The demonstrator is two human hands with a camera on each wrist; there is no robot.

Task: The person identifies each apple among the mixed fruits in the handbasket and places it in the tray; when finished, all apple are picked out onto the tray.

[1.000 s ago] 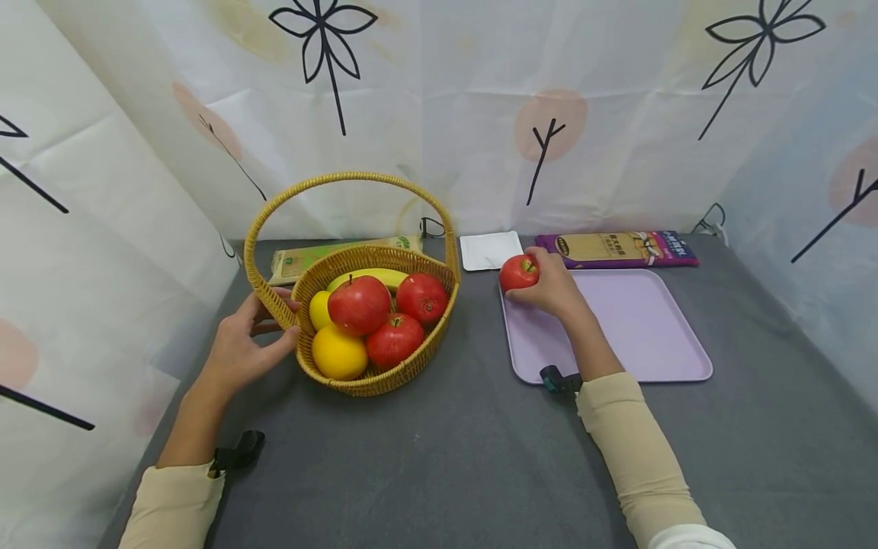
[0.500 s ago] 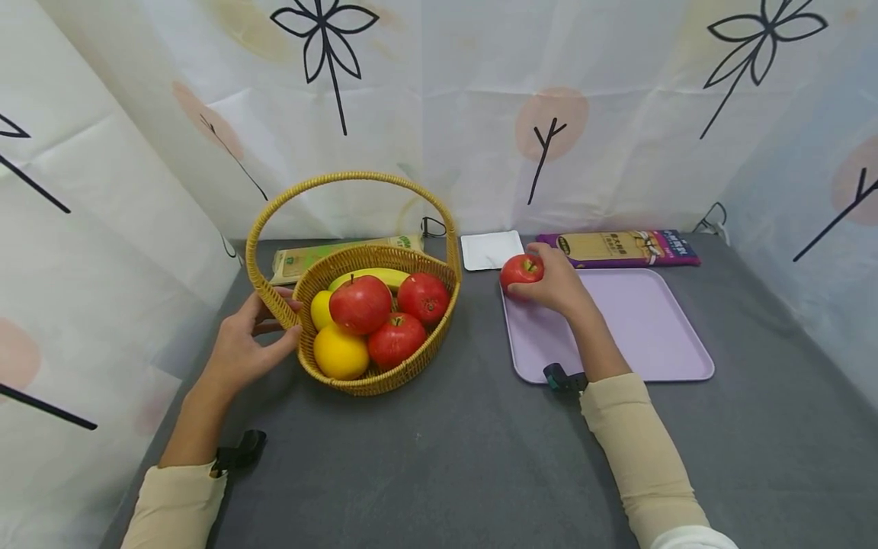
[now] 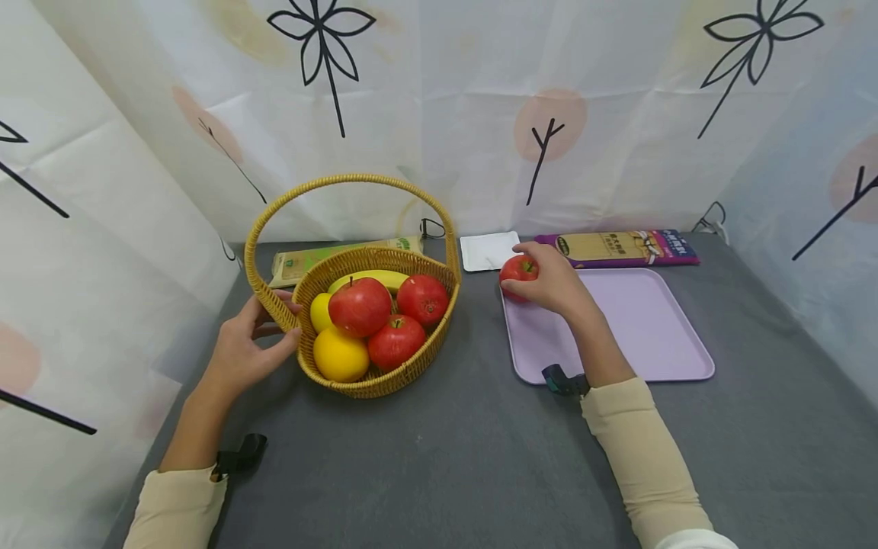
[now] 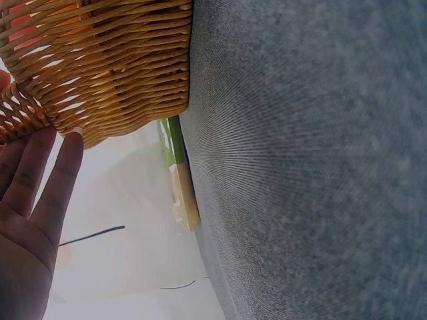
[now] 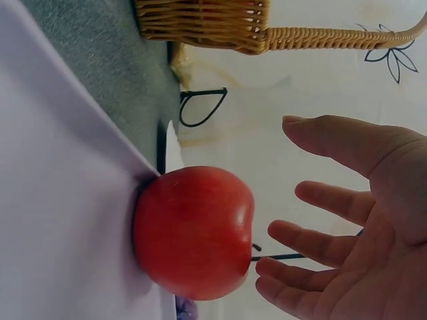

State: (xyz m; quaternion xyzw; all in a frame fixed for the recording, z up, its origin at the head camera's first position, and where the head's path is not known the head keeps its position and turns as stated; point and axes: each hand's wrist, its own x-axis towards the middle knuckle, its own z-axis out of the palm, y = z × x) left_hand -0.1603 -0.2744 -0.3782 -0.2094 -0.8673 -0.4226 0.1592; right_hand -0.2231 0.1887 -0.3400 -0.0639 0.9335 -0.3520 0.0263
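A red apple point(image 3: 516, 270) sits in the far left corner of the lilac tray point(image 3: 645, 328). My right hand point(image 3: 552, 284) is over it, and in the right wrist view the spread fingers point(image 5: 320, 243) and thumb stand apart from the apple. At the left, a yellow wicker basket point(image 3: 373, 387) with a tall handle point(image 3: 350, 178) holds red apples point(image 3: 360, 305), yellow round fruit point(image 3: 341, 354) and a banana point(image 3: 373, 276). My left hand point(image 3: 240, 347) holds the basket at the handle's left base, thumb in front and fingers behind; the left wrist view shows fingertips against the weave.
A green-and-yellow packet point(image 3: 291, 264) lies behind the basket. At the back, a white square item point(image 3: 488, 252) lies left of a purple noodle packet point(image 3: 617, 250). Printed cloth point(image 3: 466, 152) hangs behind and at the sides of the grey table point(image 3: 425, 457).
My right hand has let go of the apple and lifted slightly, its fingers spreading; the apple stays in the tray's corner. The left hand and basket stay put.
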